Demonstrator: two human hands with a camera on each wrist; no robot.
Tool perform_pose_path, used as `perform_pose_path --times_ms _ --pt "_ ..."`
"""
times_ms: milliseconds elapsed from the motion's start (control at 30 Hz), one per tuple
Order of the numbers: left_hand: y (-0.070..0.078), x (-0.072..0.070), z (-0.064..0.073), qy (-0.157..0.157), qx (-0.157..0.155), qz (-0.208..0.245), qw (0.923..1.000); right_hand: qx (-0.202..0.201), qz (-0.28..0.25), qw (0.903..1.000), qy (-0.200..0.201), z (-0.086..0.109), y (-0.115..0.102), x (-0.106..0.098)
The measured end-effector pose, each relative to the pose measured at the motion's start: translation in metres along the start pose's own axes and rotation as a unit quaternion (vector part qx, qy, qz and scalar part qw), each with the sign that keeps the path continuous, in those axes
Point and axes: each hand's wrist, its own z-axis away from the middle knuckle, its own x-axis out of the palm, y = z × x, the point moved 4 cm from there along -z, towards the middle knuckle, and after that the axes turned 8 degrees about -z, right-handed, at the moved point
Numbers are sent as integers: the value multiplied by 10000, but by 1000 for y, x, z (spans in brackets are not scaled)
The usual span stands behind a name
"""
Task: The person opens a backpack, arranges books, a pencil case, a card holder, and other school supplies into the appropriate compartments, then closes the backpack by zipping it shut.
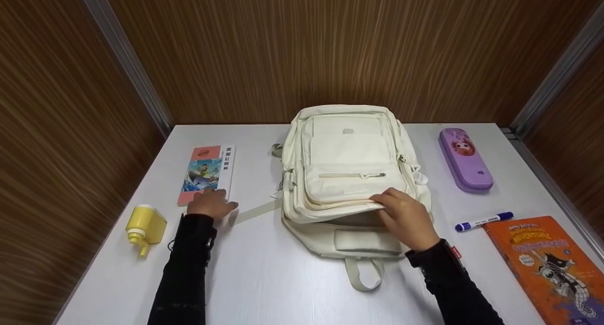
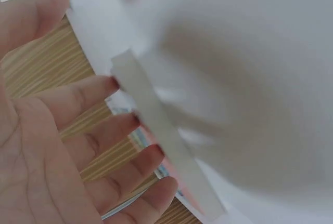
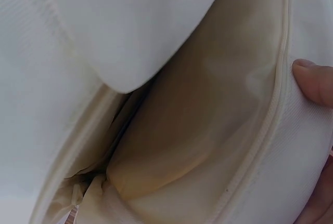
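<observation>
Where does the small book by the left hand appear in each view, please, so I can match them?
Head: the book lies left of centre, its near end partly behind the left hand.
Left wrist: the book slants through the middle toward the bottom edge, beside the fingers.
Right wrist: not in it.
Landmark: the left hand, shared by head and left wrist only.

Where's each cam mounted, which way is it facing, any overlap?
Head: worn on the head, looks forward and down at the table; left hand, right hand and sleeves show.
Left wrist: on that wrist, faces the small book's edge; palm and fingers show.
Right wrist: on that wrist, faces into the bag; bits of right hand at right edge.
Shared: head and right wrist both show the bag.
</observation>
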Motion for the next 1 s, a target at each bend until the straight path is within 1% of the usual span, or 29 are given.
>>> perform_pose_path --times_ms 100,200,300,367,467,533,567,667,767,800,867,967,1000 --pt "1 -3 -4 -73 123 18 9999 13 11 10000 31 1 1 -2" --pt "-2 -6 -10 -121 150 365 9991 19 -7 10000 8 1 2 -2" --pt "-9 -10 -13 -125 -43 830 9965 44 -36 10000 -52 1 3 -1" --pt "-16 -13 -15 -105 -302 1045 9940 60 -61 9999 -61 1 3 0" --pt "-26 -15 -16 -123 -667 1128 9913 53 -95 9999 -53 0 2 -1" --pt "-31 -15 -15 -184 -912 1222 9881 44 -100 9999 -50 0 2 -1" --pt "-33 -15 -15 -203 -986 1276 9867 38 -97 9999 -50 -1 1 -1" --pt "-37 -15 -14 -228 -1148 1391 9833 45 -61 9999 -71 -1 1 -1" --pt "-42 -13 -17 -229 -1254 1479 9808 24 -20 10000 -89 -1 0 -1" --pt "-44 -12 -19 -226 -1288 1512 9798 11 -10 10000 -96 -1 0 -1" --pt "-48 -9 -22 -216 -1380 1694 9756 -44 16 9999 -90 -1 0 -1" --pt "-55 -6 -29 -109 -1415 1793 9735 -145 48 9999 -70 -1 -1 -1" --pt "-57 -5 -32 -55 -1398 1759 9744 -163 57 9998 -59 -1 -1 -2"
